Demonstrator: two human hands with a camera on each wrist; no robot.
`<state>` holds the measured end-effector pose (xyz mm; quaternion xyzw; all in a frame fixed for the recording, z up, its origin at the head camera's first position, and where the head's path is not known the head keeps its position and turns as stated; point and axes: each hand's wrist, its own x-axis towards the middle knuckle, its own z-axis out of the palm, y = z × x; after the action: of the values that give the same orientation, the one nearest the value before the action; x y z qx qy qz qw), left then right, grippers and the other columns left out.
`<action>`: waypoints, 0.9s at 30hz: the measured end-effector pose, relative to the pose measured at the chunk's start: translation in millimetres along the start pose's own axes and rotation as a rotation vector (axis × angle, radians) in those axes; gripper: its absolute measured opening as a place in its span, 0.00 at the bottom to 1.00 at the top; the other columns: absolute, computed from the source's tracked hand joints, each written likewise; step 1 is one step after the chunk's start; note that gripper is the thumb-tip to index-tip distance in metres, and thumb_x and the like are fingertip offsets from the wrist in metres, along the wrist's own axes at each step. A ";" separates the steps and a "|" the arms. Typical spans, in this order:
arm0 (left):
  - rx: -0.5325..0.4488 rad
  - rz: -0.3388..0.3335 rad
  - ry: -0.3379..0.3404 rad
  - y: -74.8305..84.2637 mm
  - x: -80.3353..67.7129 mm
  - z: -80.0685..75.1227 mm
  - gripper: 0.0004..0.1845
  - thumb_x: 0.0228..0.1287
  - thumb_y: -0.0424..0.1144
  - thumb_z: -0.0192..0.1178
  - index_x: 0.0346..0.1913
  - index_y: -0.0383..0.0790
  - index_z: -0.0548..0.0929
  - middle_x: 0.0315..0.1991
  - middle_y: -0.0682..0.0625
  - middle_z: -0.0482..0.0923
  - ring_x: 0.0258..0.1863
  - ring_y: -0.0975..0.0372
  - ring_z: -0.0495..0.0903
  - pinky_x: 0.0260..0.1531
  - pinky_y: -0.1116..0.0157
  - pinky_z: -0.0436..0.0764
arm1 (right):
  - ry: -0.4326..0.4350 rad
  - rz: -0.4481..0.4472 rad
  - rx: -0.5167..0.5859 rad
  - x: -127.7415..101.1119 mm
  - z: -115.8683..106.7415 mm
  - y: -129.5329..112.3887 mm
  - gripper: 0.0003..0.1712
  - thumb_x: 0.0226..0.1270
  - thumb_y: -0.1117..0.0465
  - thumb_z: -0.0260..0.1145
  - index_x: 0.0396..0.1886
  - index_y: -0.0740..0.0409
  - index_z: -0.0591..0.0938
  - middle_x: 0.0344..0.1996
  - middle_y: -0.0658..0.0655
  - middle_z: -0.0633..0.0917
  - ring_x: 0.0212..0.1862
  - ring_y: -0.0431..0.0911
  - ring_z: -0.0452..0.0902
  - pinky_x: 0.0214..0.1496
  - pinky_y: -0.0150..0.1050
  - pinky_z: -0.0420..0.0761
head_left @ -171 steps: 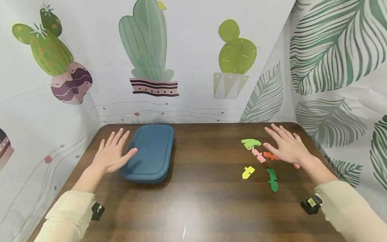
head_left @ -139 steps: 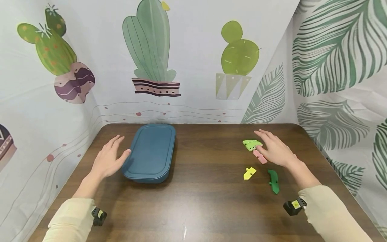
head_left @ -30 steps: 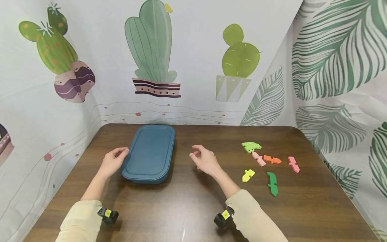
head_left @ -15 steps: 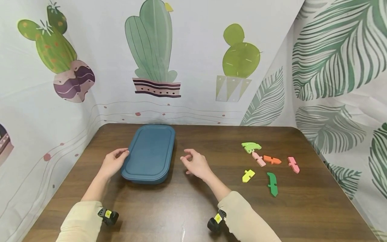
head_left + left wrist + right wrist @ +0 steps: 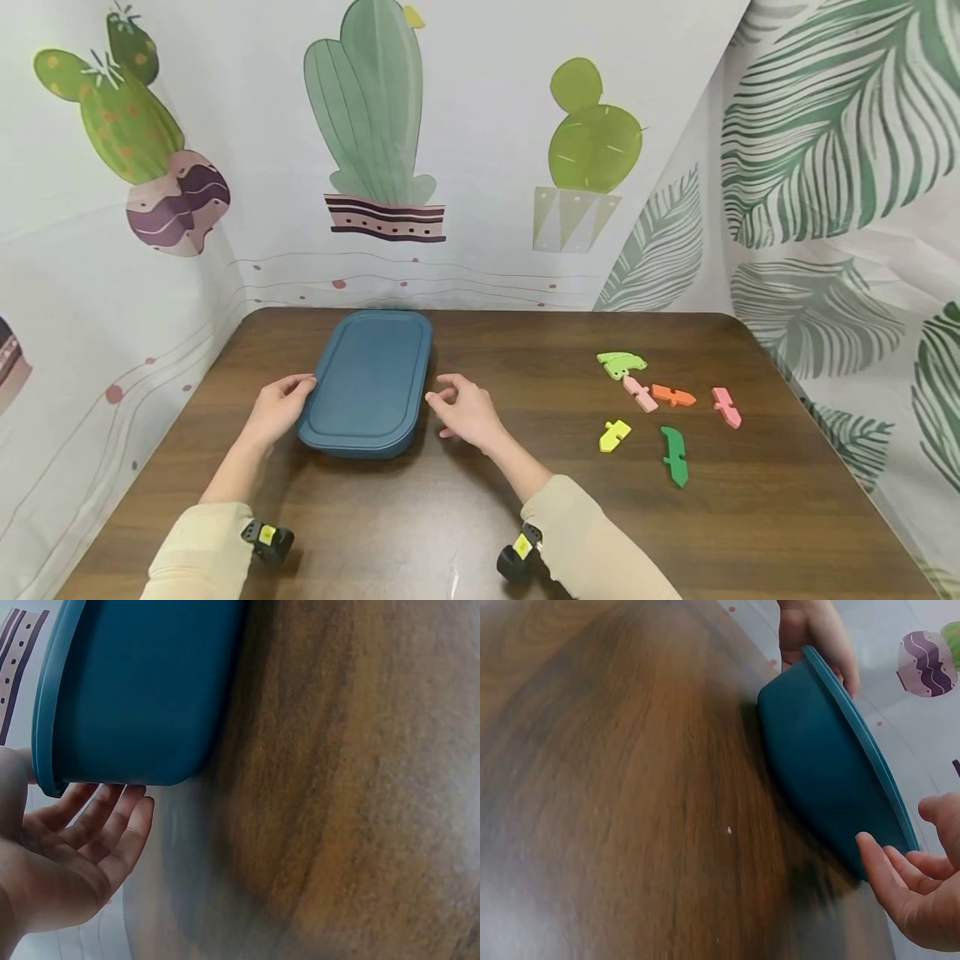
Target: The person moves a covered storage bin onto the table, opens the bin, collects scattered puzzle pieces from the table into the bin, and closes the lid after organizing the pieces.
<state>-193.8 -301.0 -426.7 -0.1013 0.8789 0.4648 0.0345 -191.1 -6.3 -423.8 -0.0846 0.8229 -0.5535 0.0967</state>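
The left hand (image 5: 276, 408) is lying at the left edge of the teal lidded box (image 5: 367, 383), thumb resting on the rim of the lid and fingers sitting against the side wall below it. In the left wrist view those fingers (image 5: 97, 817) are lying loosely extended under the lid's lip, so the grip is resting on the box rather than closing round it. The box is sitting flat on the dark wooden desk (image 5: 525, 517), in the left half toward the back edge, lid on.

The right hand (image 5: 465, 412) is hovering just beside the box's right edge, fingers loosely curled and holding nothing; in the right wrist view its fingertips (image 5: 877, 859) are coming very close to the rim, and I cannot tell whether they are touching it.

Well apart, on the right half of the desk, flat puzzle pieces are lying scattered: a light green piece (image 5: 621, 362), a pale pink piece (image 5: 640, 393), an orange piece (image 5: 672, 395), a pink piece (image 5: 726, 407), a yellow piece (image 5: 615, 434) and a dark green piece (image 5: 675, 455).
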 end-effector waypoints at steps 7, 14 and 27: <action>-0.005 -0.007 -0.014 -1.6 -1.3 -1.1 0.31 0.70 0.52 0.40 0.64 0.31 0.65 0.63 0.34 0.64 0.62 0.47 0.64 0.58 0.54 0.68 | 0.010 0.027 0.093 3.3 10.8 -1.6 0.29 0.62 0.55 0.62 0.60 0.64 0.69 0.41 0.59 0.80 0.23 0.50 0.81 0.25 0.40 0.83; -0.012 -0.002 -0.011 -2.6 0.4 0.2 0.30 0.70 0.52 0.41 0.63 0.30 0.66 0.62 0.34 0.65 0.61 0.47 0.64 0.58 0.53 0.67 | 0.003 0.056 0.135 3.6 17.7 -5.2 0.31 0.61 0.57 0.63 0.62 0.64 0.68 0.38 0.58 0.81 0.28 0.47 0.82 0.25 0.38 0.83; -0.011 -0.013 -0.033 -4.5 0.9 -1.1 0.31 0.69 0.55 0.41 0.64 0.33 0.66 0.59 0.34 0.69 0.44 0.59 0.74 0.36 0.69 0.77 | -0.011 0.081 0.171 3.8 24.4 -6.7 0.29 0.61 0.60 0.63 0.61 0.63 0.70 0.50 0.62 0.79 0.24 0.43 0.82 0.28 0.39 0.83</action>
<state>-193.8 -304.5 -429.8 -0.0994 0.8749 0.4712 0.0514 -188.4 -31.5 -426.9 -0.0457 0.7749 -0.6168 0.1302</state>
